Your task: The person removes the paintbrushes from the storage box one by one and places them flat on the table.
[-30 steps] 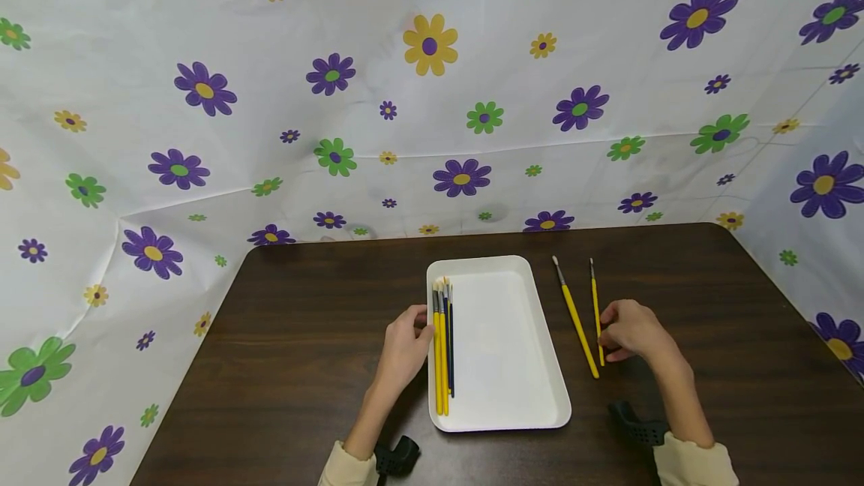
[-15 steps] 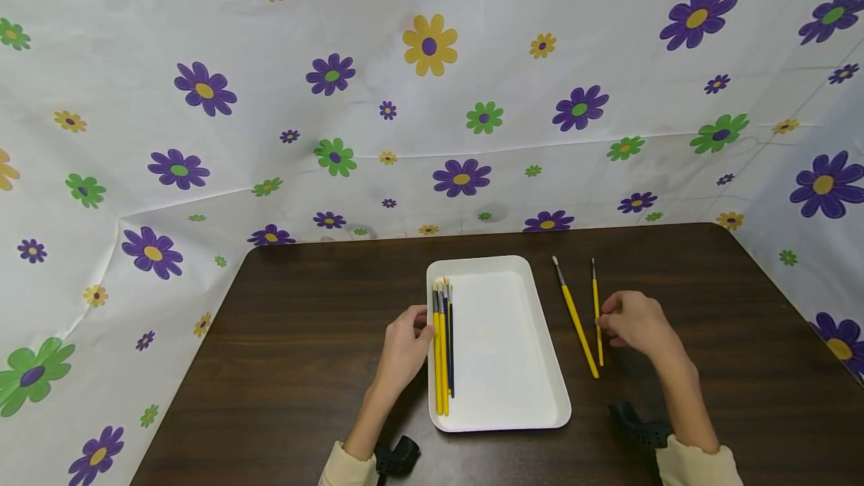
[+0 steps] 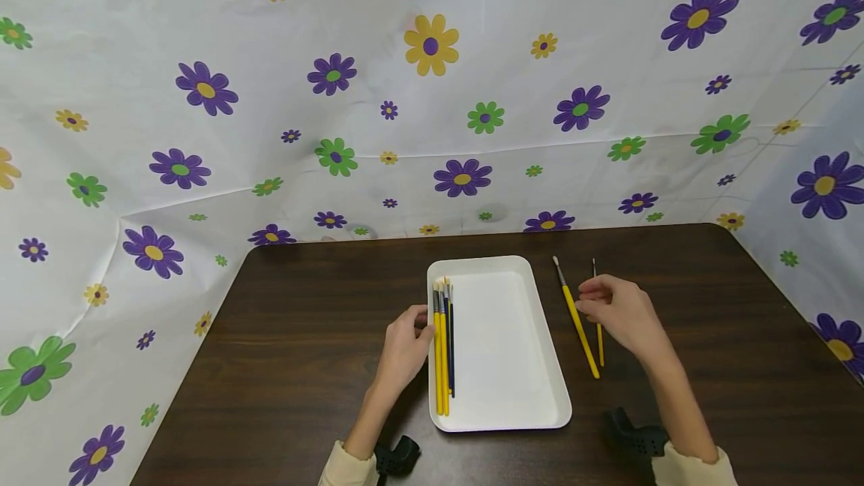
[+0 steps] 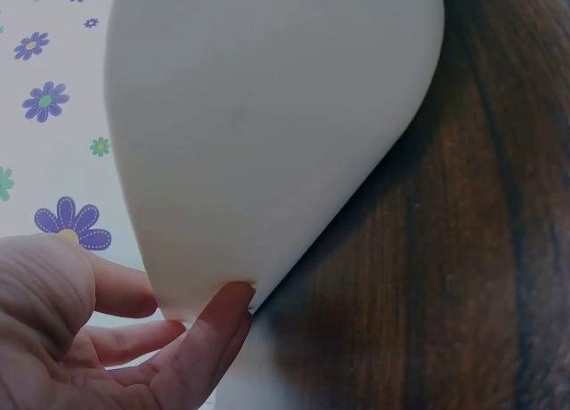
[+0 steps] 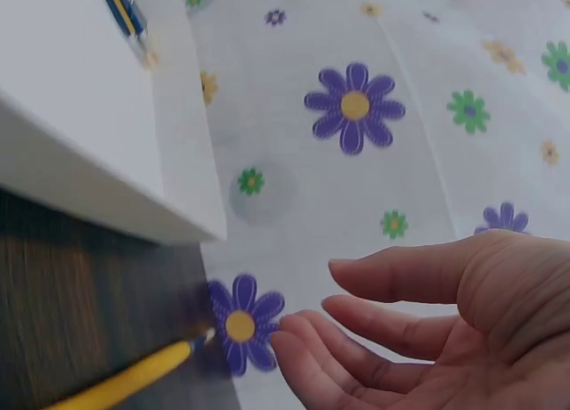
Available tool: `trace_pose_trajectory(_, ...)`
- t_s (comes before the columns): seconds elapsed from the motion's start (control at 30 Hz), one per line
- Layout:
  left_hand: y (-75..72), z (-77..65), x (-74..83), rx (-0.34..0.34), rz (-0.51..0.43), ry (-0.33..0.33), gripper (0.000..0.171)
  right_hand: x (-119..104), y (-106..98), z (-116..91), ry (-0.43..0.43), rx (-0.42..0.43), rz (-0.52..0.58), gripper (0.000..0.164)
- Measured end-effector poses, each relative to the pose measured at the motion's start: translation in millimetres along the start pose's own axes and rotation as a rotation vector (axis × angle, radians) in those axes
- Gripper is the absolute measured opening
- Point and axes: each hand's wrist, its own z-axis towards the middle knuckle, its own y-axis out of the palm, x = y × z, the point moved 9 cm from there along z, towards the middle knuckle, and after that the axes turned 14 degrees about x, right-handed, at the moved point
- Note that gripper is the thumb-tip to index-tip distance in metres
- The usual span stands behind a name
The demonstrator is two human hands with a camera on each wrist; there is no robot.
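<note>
My left hand (image 3: 405, 347) holds the left rim of a white tray (image 3: 502, 351); the left wrist view has fingertips (image 4: 233, 296) against its outer wall. Inside, along that side, several paintbrushes (image 3: 442, 351) lie lengthwise, with yellow or dark blue handles. Over to the right, my right hand (image 3: 621, 310) hovers with loosely bent fingers and nothing between them. It partly covers a thin yellow paintbrush (image 3: 600, 351). Its fingertips overlap a thicker yellow paintbrush (image 3: 579, 328), which lies between the tray and the thin one.
A dark wooden table (image 3: 304, 321) carries everything. Behind and beside it hangs a white cloth (image 3: 378, 36) printed with purple, green and yellow flowers. Black wrist mounts (image 3: 397, 457) sit near both cream sleeves.
My right hand has lifted off the thin paintbrush and moved up and left toward the thicker one. Both loose brushes lie nearly where they were. My left hand and the tray stay still.
</note>
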Motion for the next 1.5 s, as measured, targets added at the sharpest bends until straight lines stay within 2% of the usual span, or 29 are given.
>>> trace_pose_trajectory(0.3, -0.6, -0.2, 0.8, 0.001, 0.001, 0.016, 0.031, -23.1, 13.7, -8.1, -0.015, 0.007, 0.09, 0.03)
trace_pose_trajectory(0.6, -1.2, 0.4, 0.8, -0.001, 0.002, 0.003, 0.031, -38.6, 43.5, -16.5, 0.0, -0.005, 0.167, 0.028)
trace_pose_trajectory(0.97, -0.6, 1.1, 1.6, -0.005, -0.023, 0.006, 0.031, -45.2, 87.6, -28.4, 0.05, -0.045, 0.216, 0.023)
trace_pose_trajectory(1.5, -0.8, 0.6, 2.4, -0.007, -0.013, 0.003, 0.03, -49.5, 116.8, -39.2, 0.077, -0.074, 0.216, 0.022)
